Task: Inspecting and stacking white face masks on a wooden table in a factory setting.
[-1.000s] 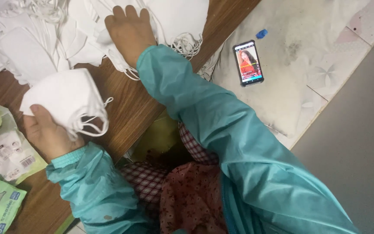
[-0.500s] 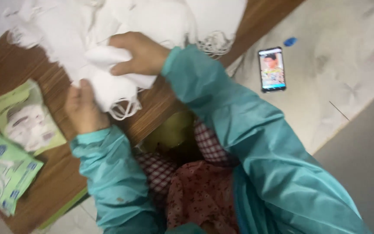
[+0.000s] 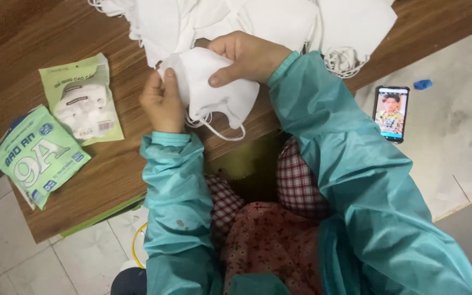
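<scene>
Left hand (image 3: 162, 104) and right hand (image 3: 247, 54) pinching a white face mask (image 3: 217, 90) at the wooden table (image 3: 39, 33) edge, mask pile (image 3: 258, 19) behind, two flat green packets (image 3: 55, 128) at left, perhaps sealed, phone (image 3: 391, 113) on floor.

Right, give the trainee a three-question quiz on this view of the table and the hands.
1. True or false: both hands grip the same white mask.
2. How many green packets lie flat on the wooden table? A) one B) two C) four
3. Where does the phone lie: on the table or on the floor?

Key
1. True: the left hand pinches its left edge and the right hand holds it from above, in front of the pile of white masks.
2. B: a pale green packet and a darker green packet beside it.
3. On the floor, screen lit, beside a small blue scrap.
</scene>
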